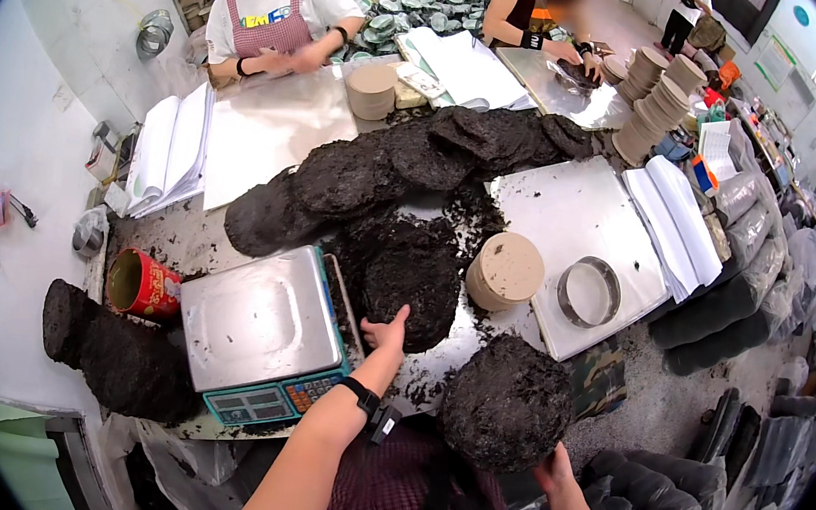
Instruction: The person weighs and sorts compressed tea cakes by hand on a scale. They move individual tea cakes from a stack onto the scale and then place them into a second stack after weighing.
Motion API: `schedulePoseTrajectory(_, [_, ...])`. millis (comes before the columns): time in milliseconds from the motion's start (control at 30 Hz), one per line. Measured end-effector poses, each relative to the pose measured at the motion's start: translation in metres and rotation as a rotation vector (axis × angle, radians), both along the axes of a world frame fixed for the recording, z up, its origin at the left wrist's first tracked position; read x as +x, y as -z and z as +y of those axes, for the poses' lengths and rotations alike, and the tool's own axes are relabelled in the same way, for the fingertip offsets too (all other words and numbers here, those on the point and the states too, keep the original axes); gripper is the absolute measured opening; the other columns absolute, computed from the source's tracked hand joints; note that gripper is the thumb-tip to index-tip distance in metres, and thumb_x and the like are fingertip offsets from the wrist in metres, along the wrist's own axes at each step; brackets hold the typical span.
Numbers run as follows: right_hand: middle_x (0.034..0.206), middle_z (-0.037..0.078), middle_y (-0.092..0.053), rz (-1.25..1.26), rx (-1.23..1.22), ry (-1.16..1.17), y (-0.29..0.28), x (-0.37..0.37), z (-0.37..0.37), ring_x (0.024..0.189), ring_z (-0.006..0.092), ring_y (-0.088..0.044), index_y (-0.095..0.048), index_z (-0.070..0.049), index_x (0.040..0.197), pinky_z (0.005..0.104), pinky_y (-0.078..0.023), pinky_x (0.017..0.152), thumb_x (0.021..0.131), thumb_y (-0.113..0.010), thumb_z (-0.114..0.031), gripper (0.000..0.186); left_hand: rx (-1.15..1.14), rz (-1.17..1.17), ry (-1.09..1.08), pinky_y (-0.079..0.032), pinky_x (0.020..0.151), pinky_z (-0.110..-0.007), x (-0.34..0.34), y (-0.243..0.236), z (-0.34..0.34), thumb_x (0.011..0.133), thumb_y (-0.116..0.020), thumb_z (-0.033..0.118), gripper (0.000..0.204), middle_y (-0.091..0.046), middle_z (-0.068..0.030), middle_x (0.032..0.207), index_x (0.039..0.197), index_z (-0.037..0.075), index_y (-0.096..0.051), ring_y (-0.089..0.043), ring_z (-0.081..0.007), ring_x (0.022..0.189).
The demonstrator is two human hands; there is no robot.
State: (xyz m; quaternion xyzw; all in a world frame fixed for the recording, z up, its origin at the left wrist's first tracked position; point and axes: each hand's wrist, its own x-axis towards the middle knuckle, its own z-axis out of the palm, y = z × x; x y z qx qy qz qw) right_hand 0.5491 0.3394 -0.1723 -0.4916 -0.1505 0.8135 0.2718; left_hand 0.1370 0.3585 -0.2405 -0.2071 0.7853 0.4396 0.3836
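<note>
My right hand (555, 470) grips the lower right edge of a thick, round, dark brown-black crumbly cake (506, 404), holding it up at the table's near edge; some of its fingers are hidden behind the cake. My left hand (389, 330) has thumb and fingers apart and touches the near left edge of another dark cake (412, 286) on the table. To the left of that hand stands a scale (264, 324) with a bare silver plate and a teal keypad. A stack of round tan discs (507, 268) stands beyond the held cake.
A row of dark cakes (337, 174) crosses the table. Further right are a metal ring (589, 292) and papers (673, 225). A red tin (143, 285) and more dark cakes (129, 359) sit left of the scale. Two people (279, 14) work across the table.
</note>
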Motion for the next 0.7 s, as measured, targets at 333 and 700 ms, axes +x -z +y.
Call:
schedulePoseTrajectory(333, [0.136,0.012,-0.051,0.141,-0.22,-0.186,0.05,-0.063,0.05,0.125,0.0254,-0.047,-0.051,-0.002,0.129,0.0397,-0.031,0.11,0.096,-0.048,-0.03,0.044,0.943,-0.375,-0.408,-0.039,0.105,-0.044,-0.029,-0.053,-0.055,0.085,-0.065,0.02,0.044,-0.058,-0.0109,0.127,0.125,0.005,-0.053,-0.053,-0.0289,0.118])
schedulePoseTrajectory(700, [0.09,-0.001,-0.057,-0.382,0.393,-0.466,0.113,-0.174,0.132,0.074,0.0089,-0.05,-0.053,-0.008,0.121,0.0255,-0.042,0.063,0.096,-0.051,-0.03,0.033,0.85,0.027,-0.047,-0.041,0.101,-0.038,0.048,-0.122,-0.051,0.085,-0.069,0.016,0.054,-0.053,-0.01,0.13,0.131,0.001,-0.044,-0.05,-0.0237,0.119])
